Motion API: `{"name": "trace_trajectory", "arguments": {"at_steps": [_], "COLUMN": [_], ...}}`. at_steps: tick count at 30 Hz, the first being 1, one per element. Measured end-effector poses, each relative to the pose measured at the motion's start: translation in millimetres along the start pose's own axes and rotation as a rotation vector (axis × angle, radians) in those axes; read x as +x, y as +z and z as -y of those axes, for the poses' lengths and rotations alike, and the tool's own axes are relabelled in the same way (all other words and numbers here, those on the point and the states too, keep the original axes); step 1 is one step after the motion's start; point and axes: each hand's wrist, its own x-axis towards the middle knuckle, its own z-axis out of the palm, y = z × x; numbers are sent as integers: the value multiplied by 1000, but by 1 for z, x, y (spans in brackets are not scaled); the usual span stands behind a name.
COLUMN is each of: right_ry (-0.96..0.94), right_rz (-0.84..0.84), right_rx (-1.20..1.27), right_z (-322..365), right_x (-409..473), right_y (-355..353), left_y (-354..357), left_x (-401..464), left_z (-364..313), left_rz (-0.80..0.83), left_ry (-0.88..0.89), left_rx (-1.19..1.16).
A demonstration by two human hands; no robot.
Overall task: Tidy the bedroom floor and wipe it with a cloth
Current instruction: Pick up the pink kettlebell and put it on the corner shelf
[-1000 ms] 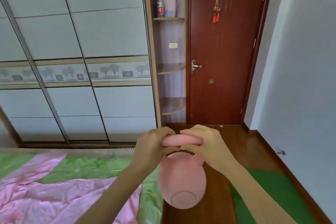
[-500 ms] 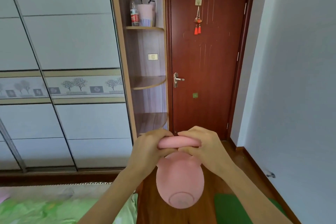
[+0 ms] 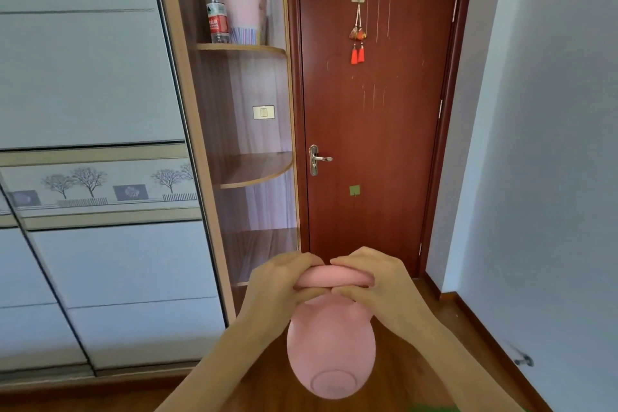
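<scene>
1. The wardrobe [image 3: 93,150] with pale sliding panels fills the left side, and the blue-grey wall [image 3: 541,157] fills the right. The only way ahead runs between them.
2. The red-brown door [image 3: 374,117] stands shut straight ahead, with its lever handle [image 3: 319,159] at its left edge and a tasselled charm [image 3: 357,43] hanging on a hook near the top. It bars the way out — I judge that one hand must come free to work the lever.
3. Open corner shelves [image 3: 249,170] sit between the wardrobe and the door. The top shelf carries a plastic bottle [image 3: 215,10] beside a pink cup [image 3: 244,18], and the lower shelves look bare.
4. The wooden floor [image 3: 444,321] shows only as a strip at the bottom, so what lies on it to tidy cannot be told from here.
5. A pink, soft, rounded object [image 3: 331,348] hangs in front of the body, above the floor at the lower middle — whether it is a bag, a bottle or a cloth pouch I cannot tell.
6. The left hand [image 3: 281,284] and the right hand [image 3: 371,281] are both closed on its rolled top edge, thumbs beneath and fingers over it, knuckles almost meeting.
7. To carry it well, I would keep the grip even so that the body hangs straight, and shift the weight fully to one hand before reaching for the lever.
</scene>
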Motion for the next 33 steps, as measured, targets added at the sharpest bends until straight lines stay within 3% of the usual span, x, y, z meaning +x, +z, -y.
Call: {"name": "trace_trajectory", "arguments": {"at_steps": [6, 10, 23, 33], "right_ry": [8, 19, 64, -49], "right_rz": [-82, -87, 100, 163], "right_rx": [-24, -50, 8, 81], "right_z": [-49, -81, -219, -304], "right_x": [70, 108, 254, 395], "right_y": [36, 59, 121, 142], "left_y": [40, 66, 169, 221], "left_x": [51, 73, 143, 233], "left_z": [84, 132, 277, 369], "left_rz": [-110, -129, 8, -62], "left_ry": [250, 312, 170, 55], "left_rx": [121, 121, 187, 306]}}
